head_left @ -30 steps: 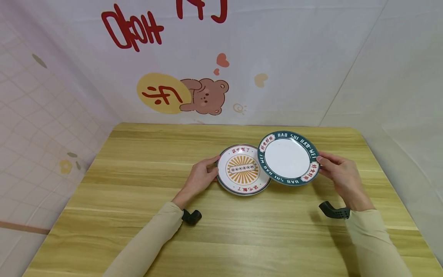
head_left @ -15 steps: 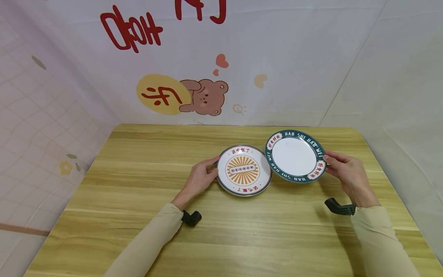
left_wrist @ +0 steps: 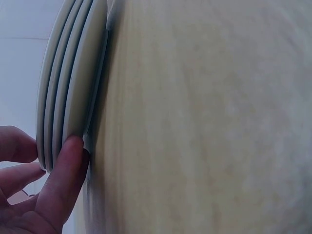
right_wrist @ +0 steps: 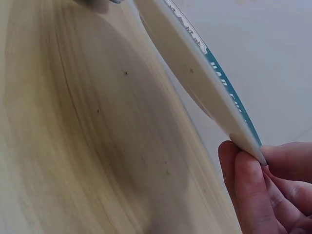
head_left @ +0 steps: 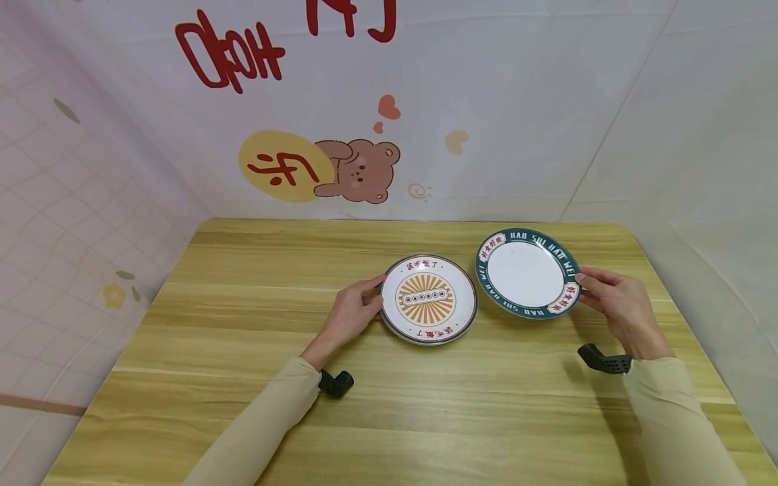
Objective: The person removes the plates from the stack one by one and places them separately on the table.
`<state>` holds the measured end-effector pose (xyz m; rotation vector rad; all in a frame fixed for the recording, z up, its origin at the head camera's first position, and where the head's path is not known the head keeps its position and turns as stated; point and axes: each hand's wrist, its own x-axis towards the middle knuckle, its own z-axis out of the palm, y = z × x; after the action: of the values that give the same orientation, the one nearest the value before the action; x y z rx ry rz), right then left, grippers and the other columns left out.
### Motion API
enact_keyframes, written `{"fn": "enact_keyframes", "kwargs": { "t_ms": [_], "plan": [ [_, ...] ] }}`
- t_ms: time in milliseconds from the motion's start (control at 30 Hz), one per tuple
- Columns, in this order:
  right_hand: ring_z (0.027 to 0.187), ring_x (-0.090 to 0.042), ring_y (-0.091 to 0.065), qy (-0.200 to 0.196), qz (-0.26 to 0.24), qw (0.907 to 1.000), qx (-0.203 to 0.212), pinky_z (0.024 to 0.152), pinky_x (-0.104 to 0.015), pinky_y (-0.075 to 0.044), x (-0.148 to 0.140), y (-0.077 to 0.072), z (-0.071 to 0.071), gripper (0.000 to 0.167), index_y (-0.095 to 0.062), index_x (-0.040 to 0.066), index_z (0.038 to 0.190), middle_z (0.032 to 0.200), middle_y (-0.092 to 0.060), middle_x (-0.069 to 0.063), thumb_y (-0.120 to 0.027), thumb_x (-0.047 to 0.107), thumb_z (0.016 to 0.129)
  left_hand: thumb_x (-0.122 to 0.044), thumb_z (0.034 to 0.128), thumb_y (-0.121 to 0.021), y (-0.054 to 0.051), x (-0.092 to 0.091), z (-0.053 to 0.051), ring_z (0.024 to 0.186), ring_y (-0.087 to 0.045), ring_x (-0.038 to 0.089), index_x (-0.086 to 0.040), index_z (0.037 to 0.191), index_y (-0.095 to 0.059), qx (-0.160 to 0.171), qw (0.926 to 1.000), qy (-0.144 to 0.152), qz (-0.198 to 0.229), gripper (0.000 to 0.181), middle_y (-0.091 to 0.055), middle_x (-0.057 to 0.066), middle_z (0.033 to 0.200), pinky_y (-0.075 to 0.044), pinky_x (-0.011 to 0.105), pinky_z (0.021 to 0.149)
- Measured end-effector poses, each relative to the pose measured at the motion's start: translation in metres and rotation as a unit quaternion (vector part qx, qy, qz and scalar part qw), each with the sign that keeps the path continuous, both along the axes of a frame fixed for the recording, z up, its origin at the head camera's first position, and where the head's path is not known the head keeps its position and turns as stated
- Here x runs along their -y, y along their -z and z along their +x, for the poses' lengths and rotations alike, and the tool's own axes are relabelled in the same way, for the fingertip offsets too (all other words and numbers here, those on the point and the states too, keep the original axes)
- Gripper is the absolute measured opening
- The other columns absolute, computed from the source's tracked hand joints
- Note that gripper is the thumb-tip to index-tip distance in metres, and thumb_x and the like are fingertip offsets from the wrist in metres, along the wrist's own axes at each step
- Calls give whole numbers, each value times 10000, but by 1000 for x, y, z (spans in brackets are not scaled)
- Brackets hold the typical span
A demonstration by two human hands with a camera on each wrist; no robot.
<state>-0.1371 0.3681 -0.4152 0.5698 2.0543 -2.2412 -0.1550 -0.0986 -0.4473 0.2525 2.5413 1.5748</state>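
A round white plate with an orange sunburst and red characters (head_left: 428, 317) tops a stack on the table. The left wrist view reveals several plate rims (left_wrist: 80, 73) nested in that stack. My left hand (head_left: 348, 314) grips the stack's left edge, fingers (left_wrist: 63, 178) against the rims. My right hand (head_left: 623, 309) pinches the right edge of a white plate with a green lettered rim (head_left: 526, 273). That plate is tilted and held above the table; in the right wrist view its pale underside (right_wrist: 195, 78) is off the wood, with thumb and fingers on opposite faces.
The wooden table (head_left: 437, 418) reaches back to a white wall covering (head_left: 498, 81) with a printed bear and red characters. Black curved mounts (head_left: 336, 383) sit at both wrists. The table's right edge lies just beyond the right hand.
My right hand has moved right with the green-rimmed plate, uncovering the sunburst plate's right side and leaving a gap between them. My left hand has stayed at the stack.
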Motion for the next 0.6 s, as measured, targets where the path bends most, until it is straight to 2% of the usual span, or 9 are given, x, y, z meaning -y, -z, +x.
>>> {"fn": "enact_keyframes", "kwargs": {
  "t_ms": [300,433,600],
  "plan": [
    [778,-55,-719,-194,340,9990,226,727,-208,-622,-14,4,-5,151,-778,251,886,881,-734,119,-740,131,969,-60,983,-617,-1,0,0,791,-731,108,-96,1473,-590,-50,10000,9,-37,492,-590,146,1453,-583,205,648],
    [780,-57,-720,-277,240,9992,181,720,-212,-624,-19,7,-6,155,-779,236,879,886,-736,113,-741,114,966,-55,986,-614,0,0,0,794,-734,111,-92,1472,-591,-58,10000,1,-49,488,-596,150,1447,-586,207,652],
    [783,-52,-716,-386,372,9983,213,723,-210,-623,-23,11,-8,154,-773,237,884,885,-731,121,-734,117,973,-43,980,-610,1,-1,-1,734,-719,104,-83,1466,-595,-91,9999,-21,-132,488,-623,156,1412,-582,199,636]
  ]
}}
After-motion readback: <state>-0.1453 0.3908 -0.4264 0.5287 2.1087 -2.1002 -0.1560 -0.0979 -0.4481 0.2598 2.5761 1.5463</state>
